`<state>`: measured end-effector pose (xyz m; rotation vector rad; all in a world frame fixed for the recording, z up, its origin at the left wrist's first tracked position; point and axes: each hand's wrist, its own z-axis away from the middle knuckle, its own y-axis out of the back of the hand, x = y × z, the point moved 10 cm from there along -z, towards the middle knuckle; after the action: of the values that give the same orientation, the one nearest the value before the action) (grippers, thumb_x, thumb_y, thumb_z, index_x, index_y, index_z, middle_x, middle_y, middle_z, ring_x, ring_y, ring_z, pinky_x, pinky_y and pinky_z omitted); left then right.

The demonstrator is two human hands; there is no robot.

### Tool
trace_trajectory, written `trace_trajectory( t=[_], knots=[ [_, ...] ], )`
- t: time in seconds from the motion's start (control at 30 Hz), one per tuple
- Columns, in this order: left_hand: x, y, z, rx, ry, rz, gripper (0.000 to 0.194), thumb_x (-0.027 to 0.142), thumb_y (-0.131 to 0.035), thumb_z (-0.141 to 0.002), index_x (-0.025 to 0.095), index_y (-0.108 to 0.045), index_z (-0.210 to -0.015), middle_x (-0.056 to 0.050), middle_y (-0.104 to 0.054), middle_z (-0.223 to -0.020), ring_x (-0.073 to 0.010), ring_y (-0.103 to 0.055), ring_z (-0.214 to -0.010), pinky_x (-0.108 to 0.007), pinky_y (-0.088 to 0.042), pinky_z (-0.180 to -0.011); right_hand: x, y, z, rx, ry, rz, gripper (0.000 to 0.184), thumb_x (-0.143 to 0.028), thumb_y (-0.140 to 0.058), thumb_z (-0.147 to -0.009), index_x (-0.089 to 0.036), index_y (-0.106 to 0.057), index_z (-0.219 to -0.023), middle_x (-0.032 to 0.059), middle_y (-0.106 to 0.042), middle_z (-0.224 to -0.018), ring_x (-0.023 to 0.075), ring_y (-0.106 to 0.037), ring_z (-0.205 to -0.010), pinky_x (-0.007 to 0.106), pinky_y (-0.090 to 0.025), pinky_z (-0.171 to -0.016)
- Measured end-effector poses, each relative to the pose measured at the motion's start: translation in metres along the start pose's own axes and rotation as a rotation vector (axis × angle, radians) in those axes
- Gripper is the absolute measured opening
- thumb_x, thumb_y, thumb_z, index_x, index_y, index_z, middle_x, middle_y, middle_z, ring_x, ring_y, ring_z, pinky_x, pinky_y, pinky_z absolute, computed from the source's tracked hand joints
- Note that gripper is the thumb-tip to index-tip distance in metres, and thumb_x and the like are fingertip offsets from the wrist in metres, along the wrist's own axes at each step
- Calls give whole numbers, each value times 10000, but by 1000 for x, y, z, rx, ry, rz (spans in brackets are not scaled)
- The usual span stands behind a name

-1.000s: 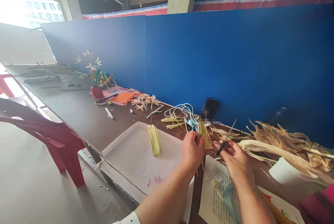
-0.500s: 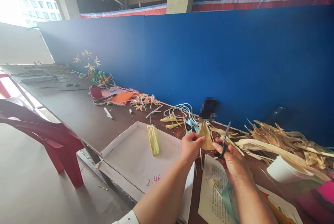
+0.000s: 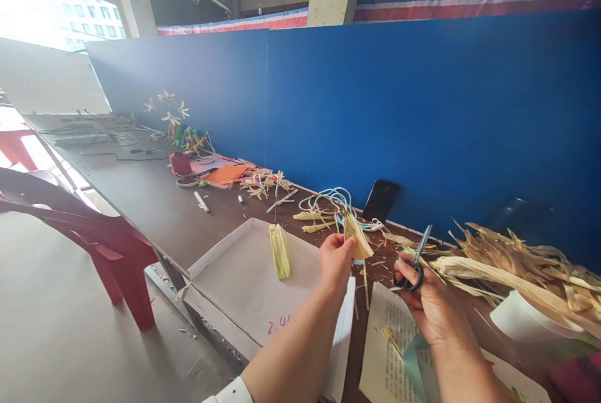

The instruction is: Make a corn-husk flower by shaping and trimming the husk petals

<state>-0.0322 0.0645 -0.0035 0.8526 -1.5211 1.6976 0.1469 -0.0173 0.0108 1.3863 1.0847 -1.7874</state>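
Note:
Between the thumb and fingers of my left hand is a pale yellow piece of corn husk, held above the table behind the box lid. My right hand grips a pair of scissors by the black handles, blades pointing up and away from me. The scissors are apart from the husk. A folded greenish husk bundle lies in the shallow white box lid to the left. Below my right hand is a printed sheet with a teal ribbon across it.
A phone leans against the blue partition. Dried husks and a white cup stand at the right. Along the back lie pale blue cord, orange paper and husk flowers. A red chair stands at the left.
My left hand has moved the husk piece up and left, tilting it. My right hand with the scissors has drawn away to the right, widening the gap. The view has shifted slightly.

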Motion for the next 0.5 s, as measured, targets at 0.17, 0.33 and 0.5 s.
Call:
trace_trajectory(
  t=[0.17, 0.33, 0.5],
  knots=[
    [3, 0, 1, 7, -20, -3, 271, 362, -669, -612, 156, -507, -679, 33, -486, -581, -61, -396, -491, -200, -298, -461, 1, -7, 2, -73, -26, -75, 375, -216, -835, -565, -265, -705, -914, -45, -599, -671, 84, -495, -600, 131, -264, -349],
    [3, -2, 3, -11, -21, -1, 278, 365, -680, -621, 153, -512, -687, 30, -494, -593, -59, -413, -501, -196, -303, -465, 1, -10, 3, -95, -8, -24, 339, -239, -828, -578, -245, -711, -896, -40, -608, -634, 68, -438, -537, 133, -244, -357],
    [1, -2, 2, -9, -13, -36, 258, 350, -668, -640, 162, -504, -702, 34, -493, -583, -60, -417, -475, -192, -328, -444, 14, -13, 6, -127, -74, 146, 438, -363, -804, -613, -304, -689, -1030, -1, -722, -794, 168, -610, -733, 187, -354, -418]
  ],
)
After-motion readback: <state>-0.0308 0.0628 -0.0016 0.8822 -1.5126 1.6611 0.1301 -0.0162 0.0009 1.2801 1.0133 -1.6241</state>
